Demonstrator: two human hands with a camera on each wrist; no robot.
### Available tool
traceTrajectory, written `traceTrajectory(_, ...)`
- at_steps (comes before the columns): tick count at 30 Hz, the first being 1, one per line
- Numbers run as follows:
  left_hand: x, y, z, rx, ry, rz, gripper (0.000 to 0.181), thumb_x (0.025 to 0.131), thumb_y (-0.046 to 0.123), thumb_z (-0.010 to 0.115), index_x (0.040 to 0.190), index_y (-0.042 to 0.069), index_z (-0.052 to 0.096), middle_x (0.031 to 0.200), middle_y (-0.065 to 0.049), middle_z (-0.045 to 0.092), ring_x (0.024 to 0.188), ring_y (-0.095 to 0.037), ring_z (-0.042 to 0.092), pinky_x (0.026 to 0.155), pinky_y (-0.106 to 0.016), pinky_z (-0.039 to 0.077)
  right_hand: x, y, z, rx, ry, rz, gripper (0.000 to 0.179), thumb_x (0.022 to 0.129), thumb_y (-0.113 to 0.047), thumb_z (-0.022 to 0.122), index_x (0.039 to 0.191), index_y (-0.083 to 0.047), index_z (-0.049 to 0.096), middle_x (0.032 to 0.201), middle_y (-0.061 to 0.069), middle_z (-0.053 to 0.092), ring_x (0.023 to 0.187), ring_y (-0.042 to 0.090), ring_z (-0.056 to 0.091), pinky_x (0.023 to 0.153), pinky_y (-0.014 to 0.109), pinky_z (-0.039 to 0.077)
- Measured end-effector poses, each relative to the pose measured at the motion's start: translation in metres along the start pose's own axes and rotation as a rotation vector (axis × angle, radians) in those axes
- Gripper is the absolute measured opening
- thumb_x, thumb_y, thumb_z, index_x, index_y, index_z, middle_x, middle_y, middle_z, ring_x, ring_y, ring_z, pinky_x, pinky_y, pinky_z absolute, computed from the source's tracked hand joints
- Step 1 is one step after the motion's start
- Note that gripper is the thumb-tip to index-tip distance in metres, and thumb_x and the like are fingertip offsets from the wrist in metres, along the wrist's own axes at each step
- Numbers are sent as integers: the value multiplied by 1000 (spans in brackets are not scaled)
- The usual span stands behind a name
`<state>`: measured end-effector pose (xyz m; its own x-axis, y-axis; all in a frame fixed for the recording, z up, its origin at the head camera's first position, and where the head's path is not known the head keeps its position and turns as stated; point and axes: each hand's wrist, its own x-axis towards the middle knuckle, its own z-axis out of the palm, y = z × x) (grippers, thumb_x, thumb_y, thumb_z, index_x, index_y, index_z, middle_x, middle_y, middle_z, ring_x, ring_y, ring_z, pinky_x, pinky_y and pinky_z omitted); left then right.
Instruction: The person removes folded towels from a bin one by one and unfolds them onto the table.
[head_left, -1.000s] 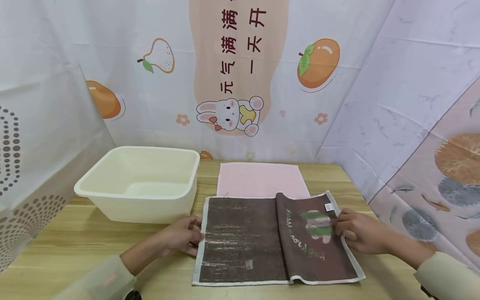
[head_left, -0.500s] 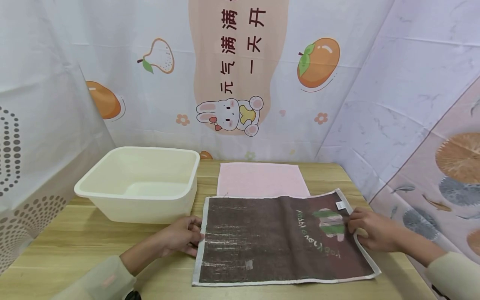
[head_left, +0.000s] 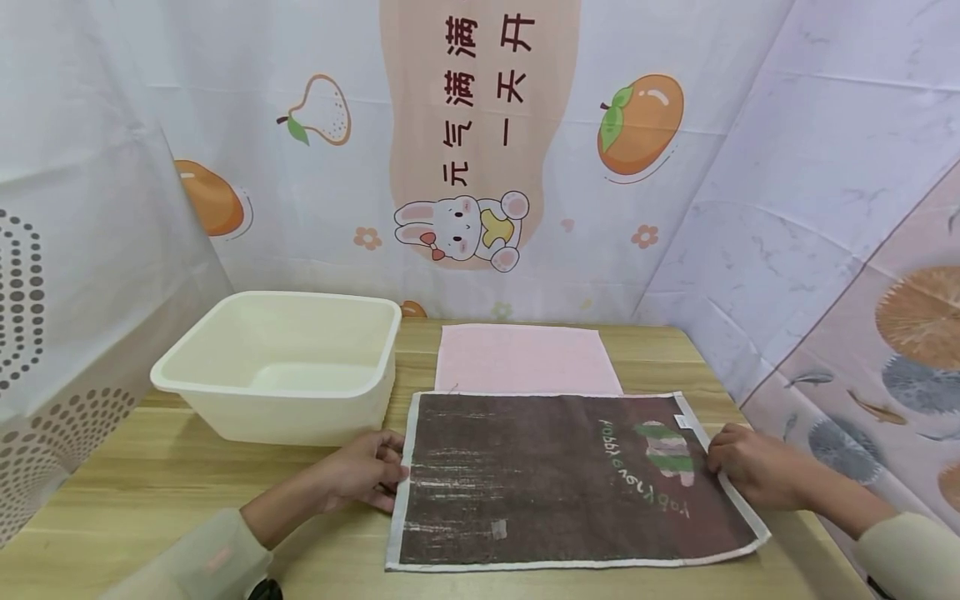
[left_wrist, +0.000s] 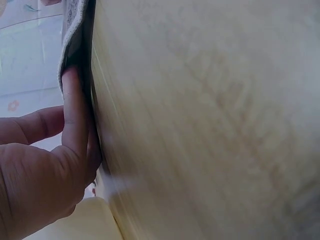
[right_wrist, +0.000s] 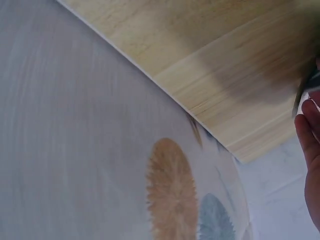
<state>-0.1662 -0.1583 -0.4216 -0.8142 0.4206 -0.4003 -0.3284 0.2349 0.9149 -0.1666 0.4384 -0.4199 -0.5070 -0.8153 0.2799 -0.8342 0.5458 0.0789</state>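
A dark brown towel (head_left: 540, 483) with a pale hem lies spread nearly flat on the table, showing reversed lettering and a small white tag at its right. At its left edge, my left hand (head_left: 366, 473) pinches the hem. One digit of that hand (left_wrist: 55, 155) goes under the cloth edge in the left wrist view. Opposite, my right hand (head_left: 761, 467) pinches the right hem below the tag. Only some fingers of the right hand (right_wrist: 311, 135) show at the border of the right wrist view. Behind the brown towel lies a flat pink cloth (head_left: 525, 358), its near edge overlapped in this view.
A cream plastic basin (head_left: 277, 417) stands at the back left of the wooden table (head_left: 187, 483), beyond my left hand. Printed curtains (head_left: 330, 208) enclose the table at the back and both sides.
My right hand has moved right, drawing the towel's right side outward. The raised fold in the towel has flattened out. My left hand has stayed at the left edge.
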Motion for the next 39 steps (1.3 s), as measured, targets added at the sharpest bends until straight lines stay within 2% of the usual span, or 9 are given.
traceTrajectory(6,-1,-1,-4,-7,-4,6,50,98,-5,58,141,-10,35,108,-22,55,85,-29,62,73,-43,62,-4,11,0,54,12,-15,36,58,7,74,79,-23,66,82,-14,63,72,8,58,62,21,46)
traceTrajectory(13,-6,1,-8,-8,14,-17,45,99,-5,54,140,-9,36,108,-21,56,81,-24,61,71,-41,62,3,18,-6,53,-29,103,32,66,5,83,88,-16,72,85,-9,65,74,10,63,61,29,54)
traceTrajectory(20,-12,2,-11,-2,-9,-16,48,98,-4,57,140,-8,35,107,-21,56,77,-23,61,68,-41,62,25,20,-8,-14,10,95,28,68,0,87,89,-13,72,85,-7,65,76,11,63,61,30,53)
traceTrajectory(25,-13,6,-12,2,-16,1,49,98,-1,59,142,-6,36,106,-21,55,76,-23,61,66,-39,61,49,16,-14,-36,19,132,27,70,-1,87,90,-14,74,87,-8,66,78,15,64,63,34,54)
traceTrajectory(32,2,14,-3,100,-50,84,46,101,11,61,141,-3,44,106,-20,58,77,-24,64,66,-36,59,88,0,-17,-16,-34,140,12,84,-8,82,90,-16,76,85,-11,65,76,11,63,64,33,54)
traceTrajectory(36,14,23,10,122,-24,113,43,103,13,60,141,-2,46,108,-19,59,78,-23,64,64,-36,57,108,-7,-10,-9,-38,117,12,86,-6,79,92,-15,75,86,-11,65,78,11,62,66,34,54)
traceTrajectory(39,24,33,18,118,-5,134,43,103,14,60,141,-1,47,110,-20,57,78,-22,63,64,-34,57,123,-12,-8,-5,-10,94,12,86,-5,78,93,-15,75,86,-9,65,78,13,62,66,35,54)
